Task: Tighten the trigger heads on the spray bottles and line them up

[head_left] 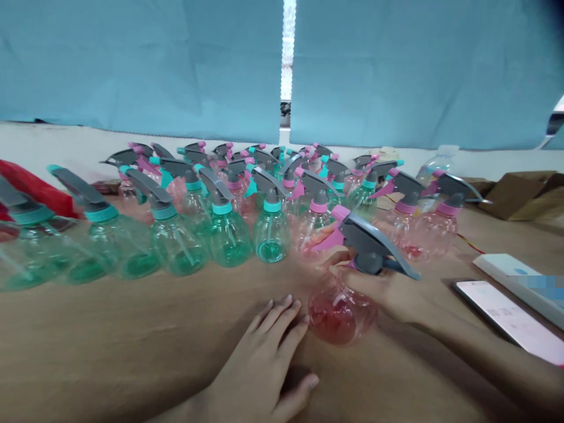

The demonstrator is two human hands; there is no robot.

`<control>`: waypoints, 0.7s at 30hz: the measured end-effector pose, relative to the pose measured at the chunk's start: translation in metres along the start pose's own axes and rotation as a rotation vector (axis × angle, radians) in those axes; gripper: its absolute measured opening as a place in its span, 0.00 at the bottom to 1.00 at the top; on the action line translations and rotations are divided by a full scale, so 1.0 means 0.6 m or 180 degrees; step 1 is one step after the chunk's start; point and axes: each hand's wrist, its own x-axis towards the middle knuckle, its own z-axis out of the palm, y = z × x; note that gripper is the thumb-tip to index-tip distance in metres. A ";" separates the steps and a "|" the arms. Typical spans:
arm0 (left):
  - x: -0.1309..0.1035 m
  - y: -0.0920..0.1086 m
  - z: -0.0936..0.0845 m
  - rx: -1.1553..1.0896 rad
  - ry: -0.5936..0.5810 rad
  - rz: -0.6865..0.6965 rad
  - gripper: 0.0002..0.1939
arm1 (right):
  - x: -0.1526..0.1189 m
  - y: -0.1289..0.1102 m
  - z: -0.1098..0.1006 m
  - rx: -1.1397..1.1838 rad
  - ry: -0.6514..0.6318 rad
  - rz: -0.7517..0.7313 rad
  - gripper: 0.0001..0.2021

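Note:
My right hand [368, 282] is wrapped round the neck of a clear pink spray bottle [337, 320] with a grey and pink trigger head. The bottle leans a little, and its base is at or just above the tabletop; I cannot tell which. Flat on the wooden table [132, 352] lies my left hand [264, 346], fingers spread, its fingertips close to the bottle's left side and nothing in its grasp. Just beyond stand a green spray bottle [272, 235] and a row of others like it, running off to the left.
Several more green and pink spray bottles crowd the back. At right lie a lit phone [506, 317], a white box [520, 282] and cardboard boxes [520, 194]. A clear plastic bottle [440, 160] stands behind. Red material [39, 191] sits at far left; blue curtains [141, 64] hang behind.

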 end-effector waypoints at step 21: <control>-0.003 -0.002 0.013 0.0326 0.0313 -0.0093 0.27 | 0.002 0.034 0.004 -0.0359 -0.0086 -0.0393 0.05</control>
